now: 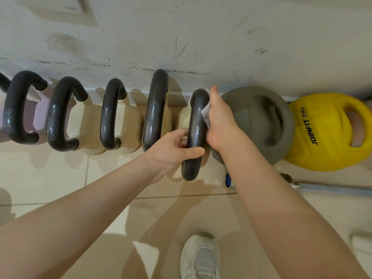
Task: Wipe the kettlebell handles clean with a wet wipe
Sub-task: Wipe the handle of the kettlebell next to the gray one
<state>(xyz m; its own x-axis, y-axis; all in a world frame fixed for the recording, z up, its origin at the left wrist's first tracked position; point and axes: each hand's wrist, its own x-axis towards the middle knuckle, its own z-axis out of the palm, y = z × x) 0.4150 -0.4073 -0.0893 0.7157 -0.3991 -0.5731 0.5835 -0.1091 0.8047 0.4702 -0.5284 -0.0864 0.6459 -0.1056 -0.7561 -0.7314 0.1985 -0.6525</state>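
Several kettlebells with dark metal handles stand in a row along the wall. The rightmost dark handle (196, 121) is gripped low down by my left hand (171, 152), thumb across its front. My right hand (219, 119) presses a white wet wipe (206, 111) against the upper right side of that same handle. To the left stand a tall shiny handle (156, 109) and three more handles (108, 115), (58, 115), (15, 109) on pale bodies.
A grey kettlebell (261, 121) and a yellow JOINFIT weight (322, 133) sit to the right by the wall. A metal bar (332, 189) lies on the tiled floor at right. My white shoe (200, 256) is at the bottom centre.
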